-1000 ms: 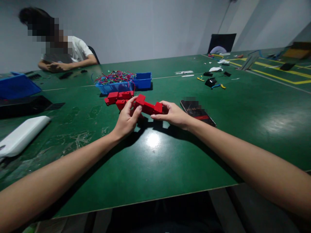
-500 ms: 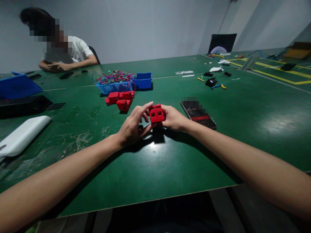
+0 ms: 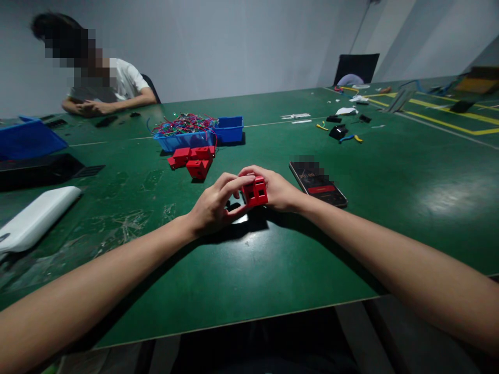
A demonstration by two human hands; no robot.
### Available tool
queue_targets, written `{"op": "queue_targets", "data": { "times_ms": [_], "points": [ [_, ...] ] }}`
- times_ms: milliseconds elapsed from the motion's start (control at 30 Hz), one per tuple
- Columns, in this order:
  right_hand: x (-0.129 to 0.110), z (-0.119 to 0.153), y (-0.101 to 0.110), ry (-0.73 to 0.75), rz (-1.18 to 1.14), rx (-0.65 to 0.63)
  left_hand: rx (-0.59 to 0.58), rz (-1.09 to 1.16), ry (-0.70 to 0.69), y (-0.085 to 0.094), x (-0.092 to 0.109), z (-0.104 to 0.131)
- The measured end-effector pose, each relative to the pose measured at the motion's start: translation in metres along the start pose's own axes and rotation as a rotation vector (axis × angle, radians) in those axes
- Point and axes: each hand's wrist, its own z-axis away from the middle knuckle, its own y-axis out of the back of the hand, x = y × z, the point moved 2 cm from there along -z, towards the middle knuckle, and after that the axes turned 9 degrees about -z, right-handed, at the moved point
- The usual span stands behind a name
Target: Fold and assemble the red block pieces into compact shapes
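Note:
A small red block with square openings is held between both hands, over the middle of the green table. My left hand pinches its left side, index finger along the top and thumb near the lower edge. From behind and the right, my right hand grips the same block; some of its fingers are hidden. Several similar red blocks stand grouped on the table ahead and to the left.
Behind the blocks are a blue bin of tangled wires and a second blue bin. A phone lies right of my hands, a white case at far left. Pliers lie farther back. Another person sits across.
The red block has shifted slightly right and down and has turned a little. My left index finger now reaches over its top. The rest of the table looks the same.

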Motion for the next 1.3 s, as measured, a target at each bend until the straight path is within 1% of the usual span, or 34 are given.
{"op": "queue_targets", "data": {
  "times_ms": [100, 167, 233, 300, 400, 467, 533, 600, 700, 867, 1000, 1167, 1300],
  "points": [
    [0.002, -0.001, 0.0, 0.003, -0.035, -0.004, 0.026, 0.005, 0.056, 0.002, 0.0, 0.0],
    [0.005, -0.002, -0.001, -0.001, -0.067, 0.0, 0.052, 0.051, 0.147, 0.003, -0.003, 0.0],
    [0.01, -0.003, -0.001, -0.028, -0.095, 0.007, 0.073, 0.111, 0.296, 0.002, -0.009, 0.0],
    [0.015, -0.003, -0.002, -0.068, -0.121, 0.016, 0.095, 0.194, 0.481, -0.001, -0.019, 0.0],
    [0.017, -0.002, -0.002, -0.086, -0.135, 0.049, 0.116, 0.372, 0.727, -0.007, -0.031, 0.001],
    [0.016, -0.001, -0.002, -0.094, -0.145, 0.075, 0.111, 0.478, 0.837, -0.011, -0.037, 0.001],
    [0.015, -0.001, -0.002, -0.121, -0.161, 0.095, 0.105, 0.542, 0.895, -0.012, -0.039, 0.0],
    [0.013, 0.0, -0.002, -0.154, -0.179, 0.112, 0.109, 0.562, 0.907, -0.012, -0.039, 0.0],
    [0.01, 0.0, -0.003, -0.195, -0.225, 0.161, 0.129, 0.561, 0.891, -0.011, -0.038, 0.0],
    [0.004, -0.002, -0.002, -0.214, -0.369, 0.367, 0.1, 0.579, 0.864, -0.011, -0.038, -0.001],
    [0.002, -0.004, -0.002, -0.222, -0.425, 0.378, 0.071, 0.583, 0.867, -0.01, -0.035, -0.003],
    [0.007, -0.005, 0.002, -0.246, -0.488, 0.434, 0.01, 0.587, 0.793, -0.012, -0.03, -0.002],
    [0.009, -0.006, 0.003, -0.294, -0.499, 0.446, -0.043, 0.583, 0.781, -0.014, -0.029, 0.0]
  ]
}}
